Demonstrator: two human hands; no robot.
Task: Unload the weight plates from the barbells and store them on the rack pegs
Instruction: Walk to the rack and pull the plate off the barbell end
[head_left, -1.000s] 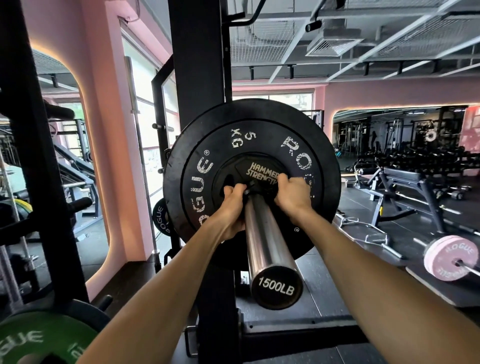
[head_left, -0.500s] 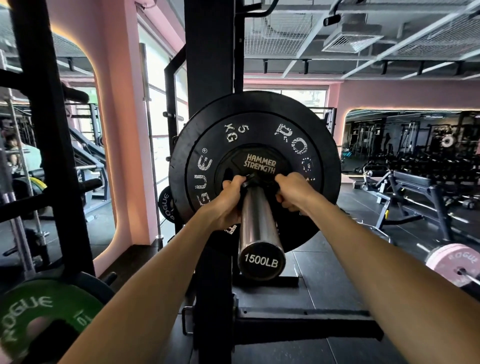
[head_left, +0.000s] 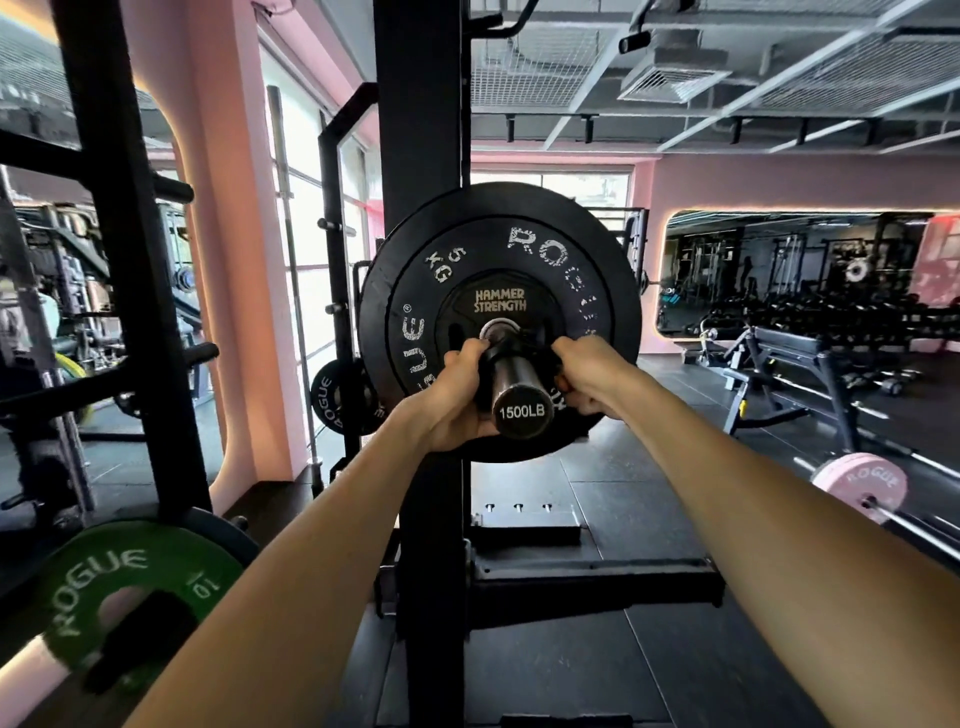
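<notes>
Head view: left hand (head_left: 457, 395) and right hand (head_left: 589, 376) sit at frame centre, each with fingers curled round a side of the small black Hammer Strength plate (head_left: 498, 306), either side of the barbell sleeve (head_left: 514, 384). Sleeve end cap reads 1500LB and points at the camera. Small plate lies flat against the bigger black Rogue 5 kg plate (head_left: 498, 249) behind it; both are on the sleeve. Behind them, a black rack upright (head_left: 418, 104) runs top to bottom through mid-frame, base crossbar (head_left: 597, 579) at lower centre. Smaller black Rogue plate (head_left: 337, 397) hangs on a peg just left of the upright. Lower left: green Rogue 10 plate (head_left: 130, 587), blurred, beside a second black upright (head_left: 130, 260). Lower right: pink Rogue plate (head_left: 860, 486) on a bar near the floor. Floor (head_left: 623, 478) is dark rubber tile. Walls pink, arched column (head_left: 228, 260) left of centre, windows behind it. Right side: bench (head_left: 789, 358) and a dumbbell rack in front of a mirror. Ceiling is exposed ducting and mesh.
</notes>
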